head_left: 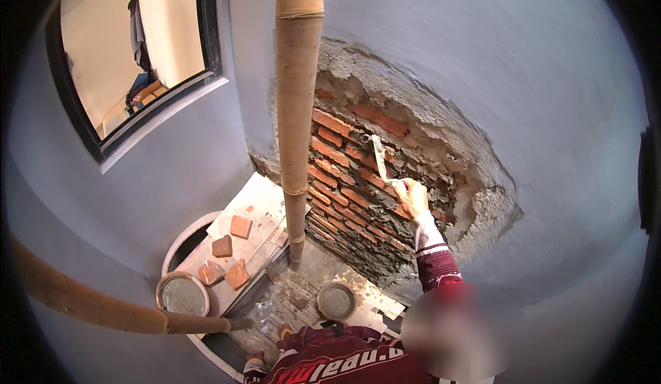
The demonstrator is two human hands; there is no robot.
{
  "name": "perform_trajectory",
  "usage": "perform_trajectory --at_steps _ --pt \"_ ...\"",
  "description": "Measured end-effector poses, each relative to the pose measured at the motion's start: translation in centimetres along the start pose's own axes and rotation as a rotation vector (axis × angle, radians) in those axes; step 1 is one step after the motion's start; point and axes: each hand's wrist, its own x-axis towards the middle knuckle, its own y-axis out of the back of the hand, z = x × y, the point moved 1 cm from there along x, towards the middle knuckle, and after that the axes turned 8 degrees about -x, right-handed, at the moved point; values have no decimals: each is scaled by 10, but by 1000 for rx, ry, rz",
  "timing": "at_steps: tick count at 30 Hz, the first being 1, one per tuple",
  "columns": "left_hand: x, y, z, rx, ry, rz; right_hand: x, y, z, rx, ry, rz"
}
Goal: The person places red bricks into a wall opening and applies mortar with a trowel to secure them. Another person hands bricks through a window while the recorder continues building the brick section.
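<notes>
My right hand point(412, 198), arm stretched forward, is closed round the handle of a narrow trowel point(379, 155). Its mortar-smeared blade points up and lies close against an exposed patch of red brickwork point(337, 153); whether it touches cannot be told. Dark wet mortar point(389, 212) fills joints and covers some bricks around it. Down at the lower edge, beside my body, my left hand point(255, 357) shows only in small part below a dark red and white sleeve, and its fingers cannot be made out.
Rough broken plaster point(475, 167) rims the bricks. A thick bamboo pole point(296, 95) stands in front, and another bamboo pole point(103, 301) crosses lower left. Brick pieces point(241, 226) lie on a board point(258, 201). Two mortar bowls point(182, 294) stand nearby. A window point(103, 157) is at left.
</notes>
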Motion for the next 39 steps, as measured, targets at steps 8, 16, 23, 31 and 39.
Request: perform_trajectory --at_steps 8,16,23,31,39 --pt "-8 -2 44 -307 136 43 -14 15 23 -89 42 113" --pt "25 -39 -29 97 -147 -46 -33 100 -21 -227 300 -359" --pt "-21 -36 -17 141 89 -109 -2 111 -41 382 100 -816" --pt "-45 -38 0 -22 113 15 -7 101 -6 -190 237 -236" --pt "-17 -14 14 -265 116 96 18 -10 -8 -87 153 5"
